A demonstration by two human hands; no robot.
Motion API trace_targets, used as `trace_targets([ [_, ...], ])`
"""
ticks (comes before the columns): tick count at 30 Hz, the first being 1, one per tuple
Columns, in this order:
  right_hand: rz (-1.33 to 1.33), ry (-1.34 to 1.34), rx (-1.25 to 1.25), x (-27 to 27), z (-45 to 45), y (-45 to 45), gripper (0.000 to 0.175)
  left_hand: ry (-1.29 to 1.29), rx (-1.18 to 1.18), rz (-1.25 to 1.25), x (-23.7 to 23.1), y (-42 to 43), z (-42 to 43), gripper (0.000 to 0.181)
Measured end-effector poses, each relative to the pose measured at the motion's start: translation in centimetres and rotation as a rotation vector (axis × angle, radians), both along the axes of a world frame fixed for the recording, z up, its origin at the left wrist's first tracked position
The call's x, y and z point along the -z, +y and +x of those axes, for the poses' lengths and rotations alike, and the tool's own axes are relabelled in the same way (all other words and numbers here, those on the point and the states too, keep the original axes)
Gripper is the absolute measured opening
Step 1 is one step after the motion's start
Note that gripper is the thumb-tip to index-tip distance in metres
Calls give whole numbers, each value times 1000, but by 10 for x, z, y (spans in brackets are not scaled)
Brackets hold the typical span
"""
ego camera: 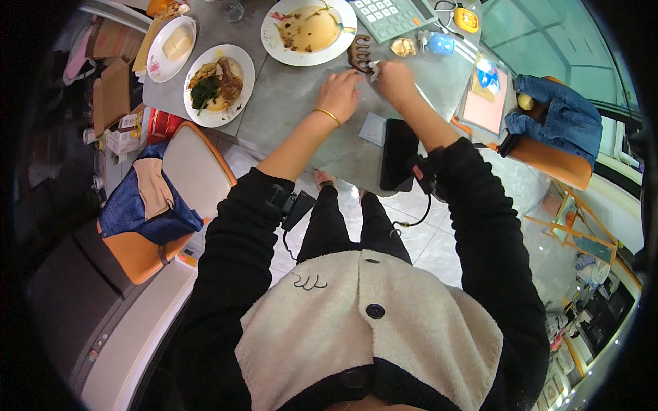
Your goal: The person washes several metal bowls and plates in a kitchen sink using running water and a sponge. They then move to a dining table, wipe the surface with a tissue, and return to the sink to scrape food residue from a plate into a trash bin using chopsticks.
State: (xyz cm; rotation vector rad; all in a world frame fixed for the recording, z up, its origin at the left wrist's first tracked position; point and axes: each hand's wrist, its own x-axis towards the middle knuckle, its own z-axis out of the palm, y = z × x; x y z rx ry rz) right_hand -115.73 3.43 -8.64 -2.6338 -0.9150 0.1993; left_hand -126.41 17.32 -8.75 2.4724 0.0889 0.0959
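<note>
My right hand is closed around a crumpled white tissue, low over the grey table. Just beyond it lies a brown wide-toothed comb, its lower end close to the tissue. Palm down on the tabletop, my left hand has a gold bangle at its wrist and nothing visible in its fingers. Ahead of that hand is a white plate with brown sauce and food scraps. Nearer to me, a black smartphone partly overlaps a pale blue card or paper.
Leftward stand a plate of meat and greens and a dish with a pale block. A calculator, crumpled scrap, blue-and-clear object and yellow case lie at right. Chairs flank the table.
</note>
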Motion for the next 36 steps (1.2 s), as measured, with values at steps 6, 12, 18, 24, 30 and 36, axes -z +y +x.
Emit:
trace_targets([
  [6, 291, 174, 149, -12, -27, -18, 19, 3, -26, 8, 8, 5, 10, 30],
  [12, 288, 29, 306, -26, 27, -76, 24, -9, -15, 8, 2, -7, 5, 26],
  [18, 155, -181, -56, -19, 51, -94, 26, -69, 163, 183, -5, -47, 28, 34],
  [24, 58, -152, -194, -1, 48, -74, 29, -17, 205, 431, 1, -72, 42, 35],
  [30, 9, -134, -122, 15, 54, -75, 30, -93, 92, 543, 8, -57, 43, 30],
  [36, 3, -158, -165, 11, 48, -62, 25, -183, 72, 617, 10, -50, 61, 28],
])
